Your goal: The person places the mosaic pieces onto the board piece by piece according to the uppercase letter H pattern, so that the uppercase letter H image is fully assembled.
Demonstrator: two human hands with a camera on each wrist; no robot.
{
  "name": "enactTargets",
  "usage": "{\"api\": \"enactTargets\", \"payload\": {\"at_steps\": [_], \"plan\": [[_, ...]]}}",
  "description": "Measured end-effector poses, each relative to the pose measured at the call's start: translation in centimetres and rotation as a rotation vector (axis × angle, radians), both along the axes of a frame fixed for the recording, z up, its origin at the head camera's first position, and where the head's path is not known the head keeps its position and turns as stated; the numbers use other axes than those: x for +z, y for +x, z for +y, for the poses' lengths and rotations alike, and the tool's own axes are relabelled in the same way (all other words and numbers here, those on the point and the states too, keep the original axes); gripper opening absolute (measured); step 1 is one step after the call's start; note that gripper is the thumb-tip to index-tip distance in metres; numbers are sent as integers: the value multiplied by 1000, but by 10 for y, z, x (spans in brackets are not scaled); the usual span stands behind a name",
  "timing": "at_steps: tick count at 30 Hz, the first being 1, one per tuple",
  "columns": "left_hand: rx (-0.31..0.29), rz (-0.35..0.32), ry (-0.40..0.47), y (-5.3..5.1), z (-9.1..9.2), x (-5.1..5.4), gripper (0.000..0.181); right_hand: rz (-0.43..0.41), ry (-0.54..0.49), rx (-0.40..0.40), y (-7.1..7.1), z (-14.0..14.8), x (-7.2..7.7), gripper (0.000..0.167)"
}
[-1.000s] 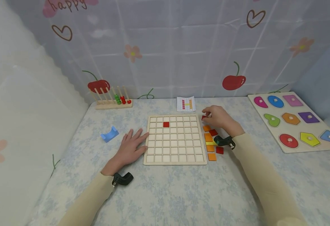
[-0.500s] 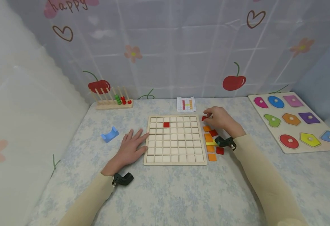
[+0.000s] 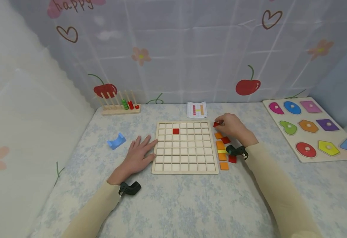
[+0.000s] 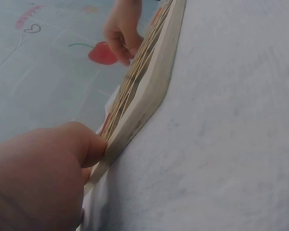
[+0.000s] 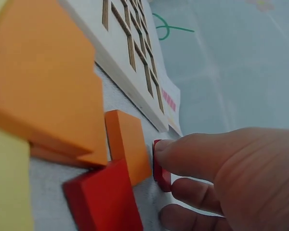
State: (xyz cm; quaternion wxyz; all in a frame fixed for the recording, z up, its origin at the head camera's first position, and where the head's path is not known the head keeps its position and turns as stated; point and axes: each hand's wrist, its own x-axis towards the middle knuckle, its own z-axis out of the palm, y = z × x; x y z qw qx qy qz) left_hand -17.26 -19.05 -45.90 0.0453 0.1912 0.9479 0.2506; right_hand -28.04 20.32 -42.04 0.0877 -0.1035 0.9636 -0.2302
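A wooden grid board (image 3: 185, 172) lies mid-table with one red tile (image 3: 175, 131) in its second row from the back. My left hand (image 3: 136, 158) lies with spread fingers at its left edge, thumb and a fingertip touching the rim, as the left wrist view also shows. Off the board's back right corner, my right hand (image 3: 234, 125) pinches another red tile (image 3: 216, 124) at the table surface. In the right wrist view the thumb presses on that red tile (image 5: 162, 175), and the other fingers curl beside it. Orange tiles (image 3: 224, 166) and red tiles (image 3: 232, 159) lie along the board's right side.
A pattern card (image 3: 197, 109) stands behind the board. At the back left is a peg rack (image 3: 121, 111) with green and red beads, and a blue curved piece (image 3: 116, 141) is nearer. A shape puzzle board (image 3: 302, 153) lies at the right. A yellow piece (image 3: 222, 151) is among the tiles.
The head view has shifted slightly. My right hand's fingertips have drawn a little closer together around the red tile, which stays off the board's back right corner. My left hand has not moved.
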Motion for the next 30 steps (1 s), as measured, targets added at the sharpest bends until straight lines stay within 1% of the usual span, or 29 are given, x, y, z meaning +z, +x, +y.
{"api": "enactTargets", "payload": {"at_steps": [5, 13, 20, 24, 30], "plan": [[1, -3, 3, 1, 1, 1, 59, 32, 5, 5, 0, 1, -4, 38], [6, -5, 5, 2, 1, 2, 59, 38, 6, -18, 0, -1, -7, 37], [1, 9, 7, 2, 0, 2, 59, -4, -3, -52, 2, -3, -6, 38], [1, 20, 3, 2, -1, 1, 58, -26, -6, -43, 2, -1, -5, 37], [-4, 0, -5, 1, -1, 0, 59, -30, 5, -19, 2, 1, -4, 40]]}}
